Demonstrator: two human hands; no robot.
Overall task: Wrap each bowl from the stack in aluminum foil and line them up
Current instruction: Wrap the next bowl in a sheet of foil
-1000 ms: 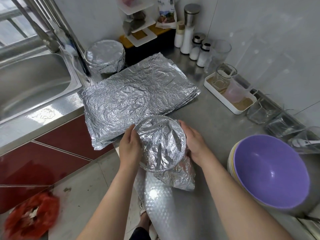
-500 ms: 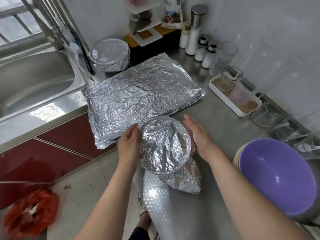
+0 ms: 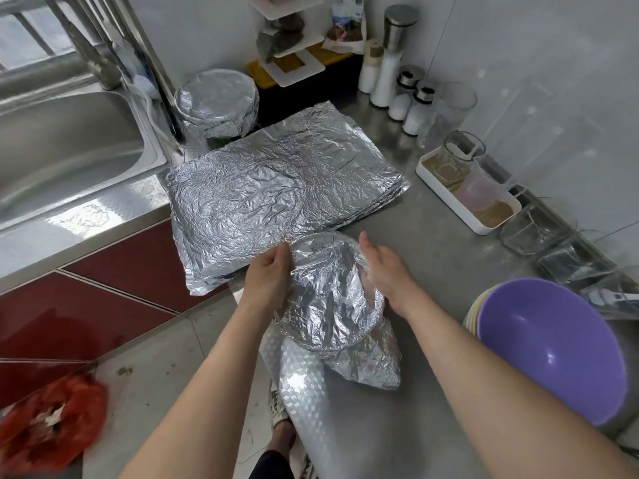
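Note:
A foil-covered bowl (image 3: 328, 295) is held tilted above the counter's front edge, loose foil hanging from its lower right. My left hand (image 3: 268, 276) grips its left rim. My right hand (image 3: 383, 267) presses flat against its right side, fingers straight. A stack of crumpled foil sheets (image 3: 276, 191) lies on the counter just beyond. One wrapped bowl (image 3: 216, 102) stands at the back beside the sink. A stack of bare bowls with a purple one on top (image 3: 549, 347) sits at the right.
A steel sink (image 3: 62, 146) lies at the left. Salt and spice bottles (image 3: 397, 81) stand at the back wall. A white tray with glass cups (image 3: 466, 191) and more glassware (image 3: 553, 243) line the right wall. A red bag (image 3: 48, 423) lies on the floor.
The bowl has tilted further and shifted slightly right. My right hand has flattened along its side, while my left hand keeps its hold on the rim.

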